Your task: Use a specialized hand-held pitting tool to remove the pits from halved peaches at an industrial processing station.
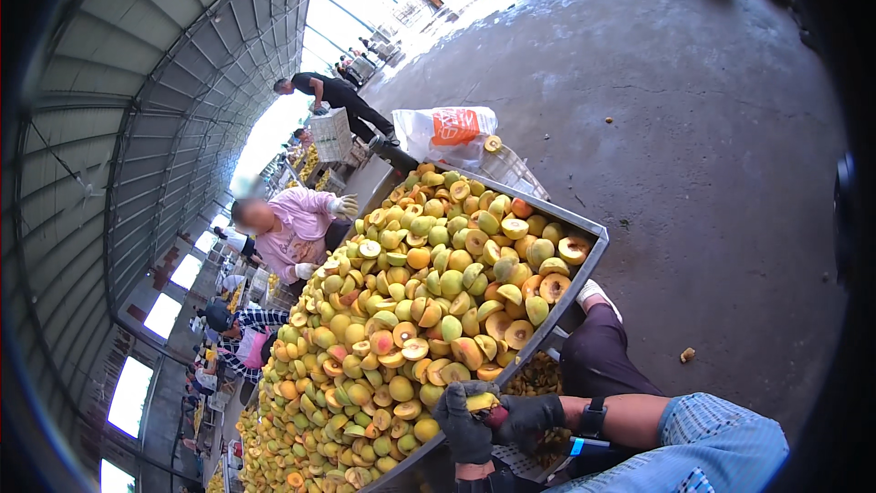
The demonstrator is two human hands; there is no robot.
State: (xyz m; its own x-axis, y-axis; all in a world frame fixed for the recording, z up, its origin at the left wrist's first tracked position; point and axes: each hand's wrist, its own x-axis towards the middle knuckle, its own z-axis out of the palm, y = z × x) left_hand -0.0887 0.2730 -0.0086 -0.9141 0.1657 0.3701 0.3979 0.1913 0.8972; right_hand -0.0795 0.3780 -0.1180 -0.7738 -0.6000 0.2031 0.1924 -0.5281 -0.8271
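Both my hands wear dark grey gloves and meet at the near metal rim of a tray heaped with halved yellow peaches (410, 267). My left hand (462, 421) grips a peach piece (481, 401), its yellow flesh showing above the fingers. Against it, my right hand (530, 419) is closed around a dark red tool handle (494, 416); the tool's working end is hidden. Many peach halves lie cut side up, some with a brown hollow. Below the rim, a container holds brownish pits or scraps (537, 378), partly behind my right hand.
The tray's metal rim (558, 308) runs close past my knee (599, 349). A co-worker in pink (294, 229) sits across it. Beyond the far end are a white sack (441, 133), a plastic crate (513, 171) and a standing person (342, 99). Fruit scraps (687, 355) dot the concrete floor.
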